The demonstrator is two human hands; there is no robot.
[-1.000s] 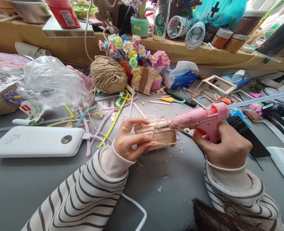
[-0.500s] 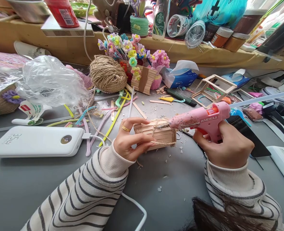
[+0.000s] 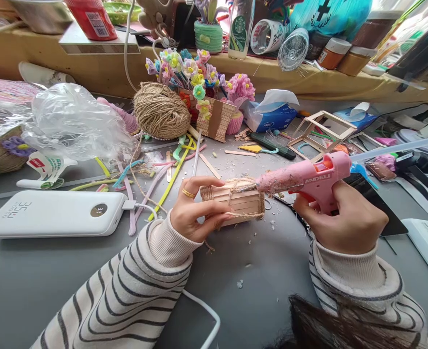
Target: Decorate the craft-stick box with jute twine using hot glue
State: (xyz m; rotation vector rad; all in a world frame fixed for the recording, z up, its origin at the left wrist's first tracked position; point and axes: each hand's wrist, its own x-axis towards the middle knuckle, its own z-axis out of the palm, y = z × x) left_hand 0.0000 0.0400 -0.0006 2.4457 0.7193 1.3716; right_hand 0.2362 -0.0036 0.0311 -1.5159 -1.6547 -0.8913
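Note:
My left hand (image 3: 197, 211) pinches a small box of wooden craft sticks (image 3: 245, 206) by its left side, with twine running around its edges. My right hand (image 3: 343, 218) is wrapped round the grip of a pink glue gun (image 3: 301, 179). Its nozzle points left and reaches the twine on the box's upper side; I cannot tell whether it touches. A clear glue stick (image 3: 399, 148) juts from the gun's back end. From the ball of twine (image 3: 161, 110) a strand trails down toward my left hand.
A white power bank (image 3: 54, 213) with a cable lies at left. Behind the box are pipe cleaners (image 3: 174, 177), loose craft sticks (image 3: 209, 166), a bundle of sticks (image 3: 217, 121) and a wooden frame (image 3: 323, 131). A dark phone (image 3: 377, 203) lies beyond my right hand.
The glue gun and my right hand have shifted slightly to the right. My left hand keeps its hold on the box almost unmoved.

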